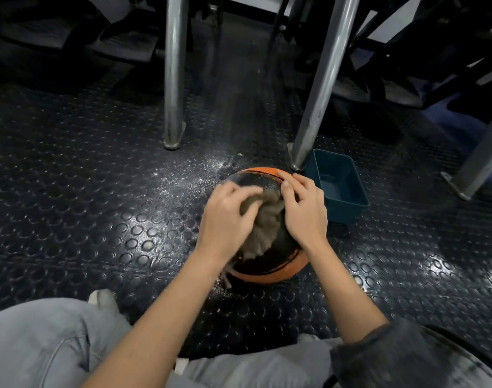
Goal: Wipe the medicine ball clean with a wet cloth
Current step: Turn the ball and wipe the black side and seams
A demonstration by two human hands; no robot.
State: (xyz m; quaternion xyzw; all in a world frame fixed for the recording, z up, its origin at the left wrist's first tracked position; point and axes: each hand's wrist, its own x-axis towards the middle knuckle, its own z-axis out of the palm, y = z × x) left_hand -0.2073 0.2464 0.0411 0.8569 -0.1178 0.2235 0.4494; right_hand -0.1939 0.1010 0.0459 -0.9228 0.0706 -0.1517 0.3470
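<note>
Medicine ball (270, 271) on studded floor (99, 191), left hand (228, 217) fingers clutching grey cloth (263, 231) atop it, right hand (305, 210) fingers spread flat on ball, teal bin (348, 211) just beside

Studded dark floor (99, 169), steel legs (173, 79).

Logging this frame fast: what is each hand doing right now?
Left hand: grips the cloth on the medicine ball.
Right hand: open, fingers resting on the medicine ball.

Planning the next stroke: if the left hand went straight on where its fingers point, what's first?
Likely the right hand's fingers on the ball; beyond them the metal leg, though depth is unclear.
</note>
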